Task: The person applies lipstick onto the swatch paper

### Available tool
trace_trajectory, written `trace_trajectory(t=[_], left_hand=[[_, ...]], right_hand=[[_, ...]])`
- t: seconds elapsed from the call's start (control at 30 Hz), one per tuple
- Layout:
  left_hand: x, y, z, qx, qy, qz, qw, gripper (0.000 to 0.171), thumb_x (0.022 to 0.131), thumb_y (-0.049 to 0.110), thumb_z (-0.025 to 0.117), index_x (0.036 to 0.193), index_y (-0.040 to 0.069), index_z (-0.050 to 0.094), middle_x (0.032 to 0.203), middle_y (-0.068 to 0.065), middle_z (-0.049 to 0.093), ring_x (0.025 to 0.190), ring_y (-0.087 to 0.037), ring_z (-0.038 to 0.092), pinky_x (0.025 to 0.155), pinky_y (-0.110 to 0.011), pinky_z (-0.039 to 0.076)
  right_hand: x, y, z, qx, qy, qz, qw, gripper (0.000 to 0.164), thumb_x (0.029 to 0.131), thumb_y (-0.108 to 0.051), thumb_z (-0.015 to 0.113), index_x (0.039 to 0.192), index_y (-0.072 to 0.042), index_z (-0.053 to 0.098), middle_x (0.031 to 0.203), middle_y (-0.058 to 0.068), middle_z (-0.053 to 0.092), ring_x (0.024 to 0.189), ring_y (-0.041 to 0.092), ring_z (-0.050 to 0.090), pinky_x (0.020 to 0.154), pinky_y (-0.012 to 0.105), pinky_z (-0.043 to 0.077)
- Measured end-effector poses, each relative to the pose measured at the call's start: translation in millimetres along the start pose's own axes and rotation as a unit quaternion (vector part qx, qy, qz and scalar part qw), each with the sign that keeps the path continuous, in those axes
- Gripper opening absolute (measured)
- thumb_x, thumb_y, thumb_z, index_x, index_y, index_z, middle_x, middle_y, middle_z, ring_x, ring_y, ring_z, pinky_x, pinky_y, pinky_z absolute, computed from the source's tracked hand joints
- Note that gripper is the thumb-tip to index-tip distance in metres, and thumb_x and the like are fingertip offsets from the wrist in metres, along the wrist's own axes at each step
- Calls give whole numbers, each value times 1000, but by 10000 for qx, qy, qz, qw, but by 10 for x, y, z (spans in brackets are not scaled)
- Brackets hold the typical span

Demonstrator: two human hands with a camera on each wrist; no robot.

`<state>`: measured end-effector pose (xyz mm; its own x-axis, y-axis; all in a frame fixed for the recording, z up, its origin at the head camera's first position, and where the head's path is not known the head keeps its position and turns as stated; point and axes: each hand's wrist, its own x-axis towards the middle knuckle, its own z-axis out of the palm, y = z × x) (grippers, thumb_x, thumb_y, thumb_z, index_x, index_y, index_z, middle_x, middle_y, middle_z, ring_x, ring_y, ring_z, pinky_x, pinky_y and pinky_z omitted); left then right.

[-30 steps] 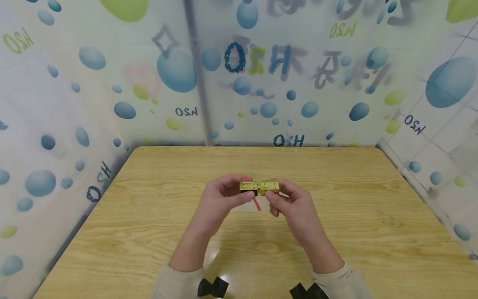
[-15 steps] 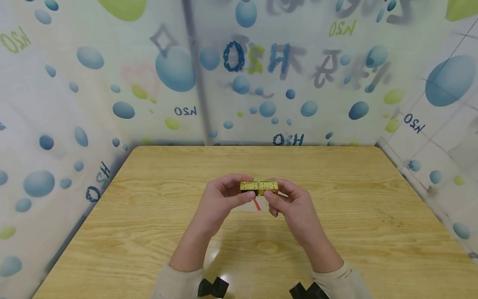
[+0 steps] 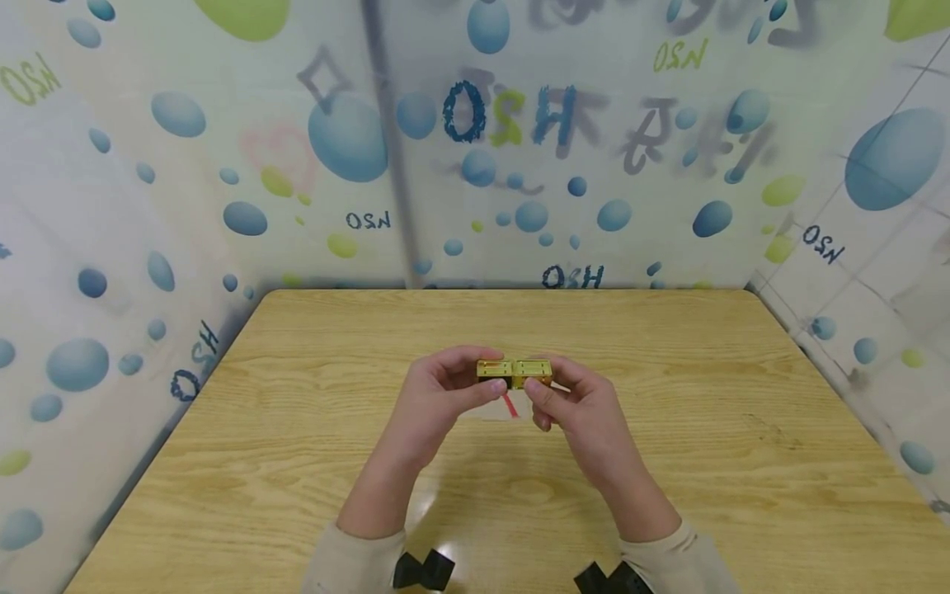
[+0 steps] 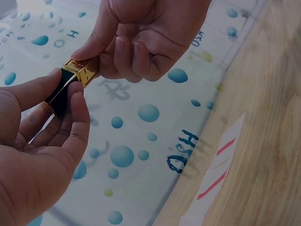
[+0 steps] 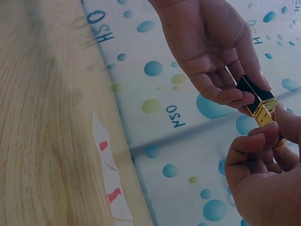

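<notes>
Between both hands, over the table's middle, is a small square-sided tube (image 3: 495, 368) in two parts, much like a lipstick case. My left hand (image 3: 434, 404) pinches the part with black sides (image 4: 59, 96) and gold edges between thumb and fingers. With thumb and fingers, my right hand (image 3: 590, 408) grips the gold part (image 5: 264, 117), which has small slots in its faces. The two parts lie end to end in one line, nearly touching in the head view. Fingers cover some of both parts.
Under the hands, a white paper strip (image 4: 214, 174) with red marks lies on the wooden table (image 3: 297, 462). A patterned curtain (image 3: 475, 190) with blue and green spots hangs behind the table and along both sides.
The narrow gap between the tube's two parts has closed, as my right hand has shifted slightly left. My left hand has stayed almost still.
</notes>
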<state>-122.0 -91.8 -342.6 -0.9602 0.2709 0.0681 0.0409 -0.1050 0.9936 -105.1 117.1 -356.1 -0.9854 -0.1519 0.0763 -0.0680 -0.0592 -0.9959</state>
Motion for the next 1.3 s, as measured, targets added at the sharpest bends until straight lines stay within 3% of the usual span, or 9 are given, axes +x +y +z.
trace_trajectory(t=[0.47, 0.67, 1.3], left_hand=[[26, -49, 25, -109, 135, 17, 9998, 34, 94, -3, 77, 127, -7, 71, 104, 6, 76, 94, -13, 71, 84, -25, 62], [26, -63, 30, 150, 245, 90, 9995, 32, 93, -3, 78, 124, -5, 74, 103, 6, 77, 93, -13, 71, 84, -25, 61], [24, -47, 44, 482, 387, 4, 9981, 32, 91, -3, 80, 122, -2, 76, 110, -10, 81, 92, -14, 74, 82, -26, 62]], right_hand=[[-1, 12, 31, 27, 148, 133, 9998, 28, 105, -10, 67, 130, 2, 69, 98, -2, 68, 68, 10, 51, 66, 24, 49], [-3, 40, 50, -28, 226, 91, 9997, 25, 104, -8, 69, 126, 3, 70, 101, 0, 67, 66, 10, 51, 67, 25, 48], [-9, 40, 74, -215, 362, 138, 9990, 28, 103, -6, 68, 130, 0, 71, 106, 3, 67, 68, 10, 52, 67, 25, 48]])
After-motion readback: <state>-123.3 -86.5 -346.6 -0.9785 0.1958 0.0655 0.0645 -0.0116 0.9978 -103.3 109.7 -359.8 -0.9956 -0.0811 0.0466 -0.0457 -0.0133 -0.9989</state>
